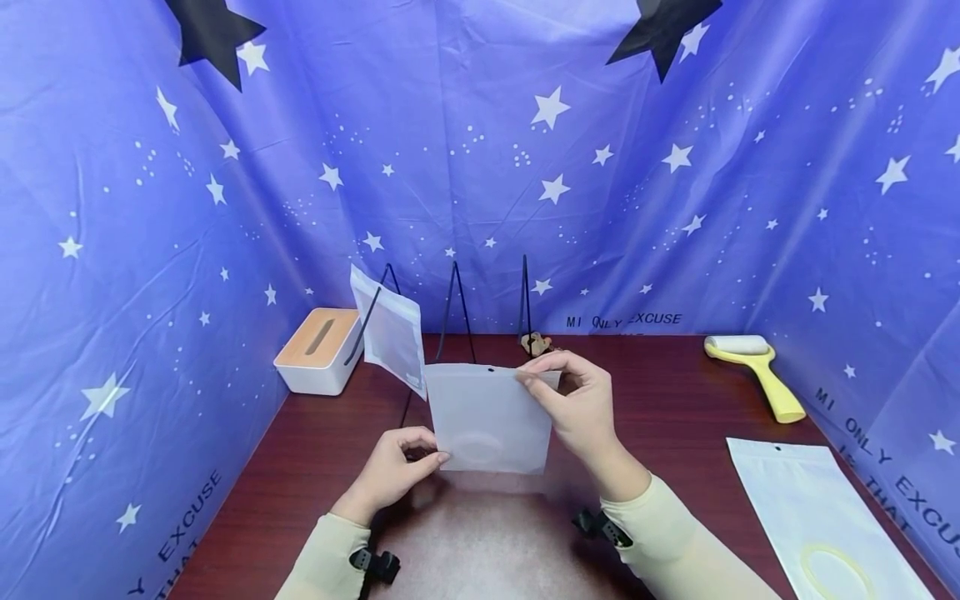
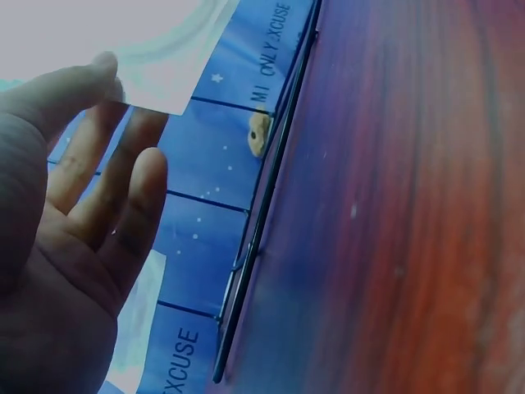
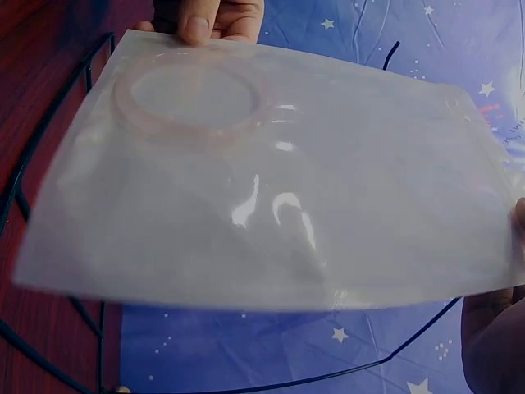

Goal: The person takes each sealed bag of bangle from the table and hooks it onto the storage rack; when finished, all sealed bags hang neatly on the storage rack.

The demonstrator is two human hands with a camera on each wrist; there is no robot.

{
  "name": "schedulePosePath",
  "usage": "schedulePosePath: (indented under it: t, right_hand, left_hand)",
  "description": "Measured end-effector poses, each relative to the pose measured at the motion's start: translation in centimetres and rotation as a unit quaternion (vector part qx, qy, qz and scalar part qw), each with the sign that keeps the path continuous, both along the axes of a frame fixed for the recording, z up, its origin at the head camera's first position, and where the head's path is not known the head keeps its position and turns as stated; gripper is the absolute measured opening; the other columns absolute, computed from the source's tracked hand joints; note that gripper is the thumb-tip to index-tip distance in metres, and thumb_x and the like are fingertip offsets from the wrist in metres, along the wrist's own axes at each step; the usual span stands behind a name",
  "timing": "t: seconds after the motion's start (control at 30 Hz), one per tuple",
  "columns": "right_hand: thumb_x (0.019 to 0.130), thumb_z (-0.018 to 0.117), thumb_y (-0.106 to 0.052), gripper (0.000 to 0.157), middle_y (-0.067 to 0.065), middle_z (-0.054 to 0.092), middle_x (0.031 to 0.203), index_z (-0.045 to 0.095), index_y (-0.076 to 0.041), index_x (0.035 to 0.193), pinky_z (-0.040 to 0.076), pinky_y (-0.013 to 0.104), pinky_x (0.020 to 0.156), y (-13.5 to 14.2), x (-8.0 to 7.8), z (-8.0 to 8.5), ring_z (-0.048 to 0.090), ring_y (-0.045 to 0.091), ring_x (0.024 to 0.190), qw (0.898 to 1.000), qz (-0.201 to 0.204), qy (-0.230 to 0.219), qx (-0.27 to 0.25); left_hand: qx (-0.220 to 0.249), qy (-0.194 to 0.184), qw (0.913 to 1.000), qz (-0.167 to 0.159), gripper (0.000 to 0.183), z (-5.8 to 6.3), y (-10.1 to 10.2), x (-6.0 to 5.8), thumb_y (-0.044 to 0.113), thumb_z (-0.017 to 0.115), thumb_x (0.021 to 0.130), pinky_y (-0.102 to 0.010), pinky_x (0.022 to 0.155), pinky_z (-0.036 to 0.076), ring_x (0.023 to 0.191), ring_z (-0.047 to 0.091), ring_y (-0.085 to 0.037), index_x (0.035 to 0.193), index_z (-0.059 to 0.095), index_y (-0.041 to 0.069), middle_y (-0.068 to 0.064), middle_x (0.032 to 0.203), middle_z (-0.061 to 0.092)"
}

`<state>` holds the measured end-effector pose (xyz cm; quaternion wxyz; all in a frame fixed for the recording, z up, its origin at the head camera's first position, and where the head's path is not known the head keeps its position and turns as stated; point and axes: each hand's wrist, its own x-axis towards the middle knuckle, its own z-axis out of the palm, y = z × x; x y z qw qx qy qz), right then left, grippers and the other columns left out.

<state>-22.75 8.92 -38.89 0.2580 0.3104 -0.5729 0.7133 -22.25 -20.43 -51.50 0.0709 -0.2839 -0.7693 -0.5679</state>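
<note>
A translucent flat plastic bag [image 1: 487,421] with a small hanging hole in its top edge is held upright in front of a black wire rack [image 1: 461,308]. My left hand [image 1: 396,468] pinches its lower left corner between thumb and fingers. At the top right edge, my right hand [image 1: 579,404] pinches the bag with thumb and forefinger. A pale pinkish ring [image 3: 131,115] shows through the plastic near the left hand's end in the right wrist view. Just left of the held bag, a second plastic bag [image 1: 388,329] hangs on a rack prong.
A white tissue box [image 1: 311,379] with a wooden lid stands at the back left. A yellow-handled lint roller [image 1: 776,387] lies at the right, behind another bag [image 1: 787,483] with a yellow ring in it. A small tan figure [image 1: 536,343] sits behind the rack; starry blue cloth surrounds the table.
</note>
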Motion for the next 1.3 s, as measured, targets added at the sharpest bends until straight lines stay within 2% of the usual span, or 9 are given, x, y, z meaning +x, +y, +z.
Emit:
schedulePosePath:
  t: [0.2,0.3,0.43,0.57,0.77,0.9,1.03,1.3]
  right_hand:
    - [0.081,0.08,0.015,0.018,0.011,0.074,0.088,0.074,0.007,0.097,0.054,0.024,0.062,0.1,0.3,-0.1,0.069,0.014,0.077,0.999,-0.017,-0.031,0.026]
    - [0.082,0.082,0.013,0.024,0.01,0.074,0.089,0.075,0.004,0.103,0.049,0.023,0.052,0.3,0.2,-0.2,0.061,0.008,0.063,0.998,-0.028,-0.035,0.049]
    - [0.083,0.081,0.012,0.028,0.012,0.075,0.093,0.076,0.001,0.107,0.046,0.024,0.047,0.8,-0.2,-0.4,0.056,0.007,0.056,0.996,-0.014,-0.03,0.08]
    - [0.085,0.079,0.011,0.025,0.013,0.073,0.095,0.075,0.0,0.107,0.056,0.03,0.056,1.2,-0.8,-0.7,0.067,0.014,0.07,0.995,0.023,-0.037,0.095]
    - [0.088,0.076,0.01,0.015,0.01,0.068,0.094,0.073,0.002,0.1,0.057,0.028,0.066,1.4,-1.6,-1.7,0.066,0.016,0.082,0.993,0.029,-0.052,0.1]
    - [0.089,0.074,0.011,0.009,0.006,0.068,0.091,0.072,0.004,0.096,0.054,0.026,0.065,1.1,-1.8,-2.1,0.064,0.014,0.079,0.993,0.02,-0.065,0.096]
    - [0.09,0.075,0.008,0.006,0.005,0.069,0.086,0.073,0.003,0.092,0.052,0.026,0.062,0.5,-1.5,-2.0,0.063,0.013,0.074,0.992,0.013,-0.071,0.101]
    - [0.091,0.076,0.006,0.008,0.005,0.065,0.081,0.072,0.0,0.087,0.048,0.024,0.057,-0.9,-1.5,-1.9,0.059,0.012,0.068,0.992,0.018,-0.073,0.103]
  left_hand:
    - [0.011,0.02,0.9995,0.024,0.01,-0.1,0.2,0.0,-0.002,0.08,0.09,-0.028,0.058,0.052,0.067,0.065,-0.017,0.091,0.077,0.007,-0.01,0.078,0.073]
    - [0.019,0.016,0.9992,0.03,0.007,0.0,0.1,0.0,0.0,0.081,0.09,-0.025,0.059,0.051,0.067,0.063,-0.013,0.091,0.075,0.004,-0.011,0.077,0.074]
    - [0.028,0.02,0.9988,0.035,0.009,0.0,0.0,0.0,-0.002,0.08,0.09,-0.026,0.061,0.053,0.068,0.064,-0.009,0.09,0.074,0.005,-0.011,0.078,0.075]
    - [0.039,0.034,0.9977,0.043,0.019,-0.4,-0.2,-0.2,-0.008,0.078,0.089,-0.028,0.066,0.056,0.072,0.067,-0.008,0.091,0.074,0.011,-0.01,0.082,0.076]
    - [0.055,0.036,0.9963,0.055,0.014,-0.7,-0.5,-0.5,-0.008,0.078,0.089,-0.025,0.067,0.055,0.073,0.067,-0.007,0.091,0.074,0.005,-0.008,0.084,0.077]
    - [0.055,0.025,0.9967,0.053,0.007,-0.4,-0.9,-0.4,-0.002,0.079,0.091,-0.024,0.067,0.054,0.073,0.066,-0.007,0.092,0.073,0.001,-0.009,0.084,0.077]
    - [0.045,0.011,0.9976,0.052,0.009,-0.3,-1.4,-0.6,0.003,0.079,0.092,-0.024,0.065,0.054,0.072,0.066,-0.007,0.093,0.071,-0.001,-0.008,0.084,0.077]
    - [0.027,0.001,0.9962,0.083,0.011,-0.6,-2.7,-0.8,0.001,0.081,0.09,-0.025,0.065,0.054,0.071,0.066,-0.008,0.091,0.073,0.008,-0.003,0.083,0.076]
